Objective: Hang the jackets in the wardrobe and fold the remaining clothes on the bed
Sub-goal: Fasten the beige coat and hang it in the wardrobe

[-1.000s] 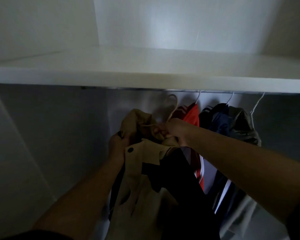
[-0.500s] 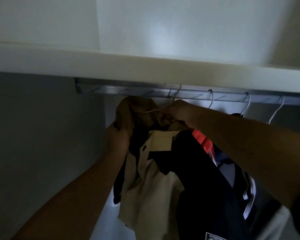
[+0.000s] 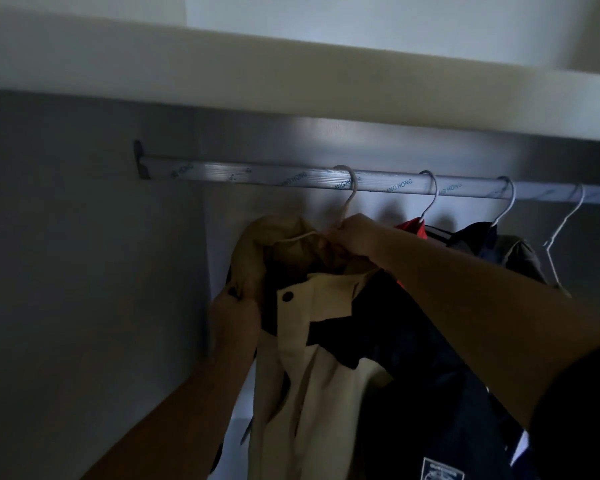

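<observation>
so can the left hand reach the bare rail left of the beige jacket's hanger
Probably yes, once freed: the left hand grips the beige jacket below that stretch of rail, and nothing hangs between them.

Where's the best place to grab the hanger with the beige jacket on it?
Grip the hanger by its thin neck just under the hook, coming from the front and below, as the right hand does. The beige jacket covers its arms, and the rail fills the hook.
</observation>
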`<state>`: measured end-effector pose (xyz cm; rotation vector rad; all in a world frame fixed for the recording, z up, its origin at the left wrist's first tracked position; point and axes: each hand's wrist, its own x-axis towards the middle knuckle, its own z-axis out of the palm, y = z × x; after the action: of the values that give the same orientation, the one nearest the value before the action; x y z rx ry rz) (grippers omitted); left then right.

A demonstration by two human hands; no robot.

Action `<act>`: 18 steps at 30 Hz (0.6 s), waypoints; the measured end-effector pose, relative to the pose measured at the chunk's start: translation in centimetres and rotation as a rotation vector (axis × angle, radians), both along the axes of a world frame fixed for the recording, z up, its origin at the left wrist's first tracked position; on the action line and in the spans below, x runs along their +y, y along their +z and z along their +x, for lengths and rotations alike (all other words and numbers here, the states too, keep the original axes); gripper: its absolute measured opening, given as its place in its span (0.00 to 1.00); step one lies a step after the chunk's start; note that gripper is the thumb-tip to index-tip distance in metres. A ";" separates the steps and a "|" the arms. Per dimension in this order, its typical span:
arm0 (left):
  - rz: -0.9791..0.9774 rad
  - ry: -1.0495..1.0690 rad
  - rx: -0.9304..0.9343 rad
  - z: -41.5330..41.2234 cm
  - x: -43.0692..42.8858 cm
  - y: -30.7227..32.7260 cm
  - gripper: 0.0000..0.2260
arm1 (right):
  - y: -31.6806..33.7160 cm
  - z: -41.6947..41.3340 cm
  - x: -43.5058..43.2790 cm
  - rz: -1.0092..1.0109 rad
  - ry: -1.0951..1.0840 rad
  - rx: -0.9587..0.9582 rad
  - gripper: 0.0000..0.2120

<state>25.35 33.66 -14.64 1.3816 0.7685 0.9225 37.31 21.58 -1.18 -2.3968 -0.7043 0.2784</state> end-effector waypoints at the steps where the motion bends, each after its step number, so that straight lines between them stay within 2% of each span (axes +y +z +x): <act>1: -0.006 0.000 -0.023 -0.2 -0.3 -0.3 0.09 | -0.5 0.1 -0.3 0.021 -0.033 -0.025 0.16; 3: -0.053 -0.021 -0.056 -0.3 -0.6 -0.8 0.09 | -1.5 -0.5 -1.2 0.011 -0.111 -0.194 0.16; 5: -0.060 -0.057 -0.060 -0.6 -0.7 -0.8 0.11 | -3.3 -2.5 -2.4 -0.013 -0.183 -0.528 0.19; 7: -0.115 -0.097 -0.095 -0.7 -0.4 -0.9 0.05 | -5.3 -5.4 -3.4 0.031 -0.074 -0.858 0.23; 8: -0.143 -0.096 -0.108 -0.8 -0.3 -1.0 0.06 | -6.0 -6.8 -3.7 0.041 0.052 -0.938 0.23; 10: -0.180 -0.095 -0.124 -1.1 -0.1 -1.4 0.09 | -6.7 -8.3 -4.0 -0.128 0.332 -0.903 0.17; 12: -0.202 -0.098 -0.134 -1.5 -0.1 -1.8 0.09 | -6.9 -8.2 -4.3 -0.466 0.478 -0.812 0.11; 15: -0.211 -0.111 -0.163 -1.7 -0.1 -2.2 0.06 | -7.4 -7.2 -5.3 -0.821 0.515 -0.847 0.09; 17: -0.246 -0.111 -0.196 -1.8 -0.3 -2.2 0.04 | -8.8 -7.2 -5.7 -0.973 0.479 -0.876 0.10; 18: -0.256 -0.110 -0.219 -1.9 -0.4 -2.0 0.04 | -9.9 -7.5 -5.7 -1.003 0.472 -0.900 0.14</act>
<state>23.45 33.26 -16.69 1.0685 0.6143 0.8411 29.80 15.93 -11.05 -3.2457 -1.9021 -0.4194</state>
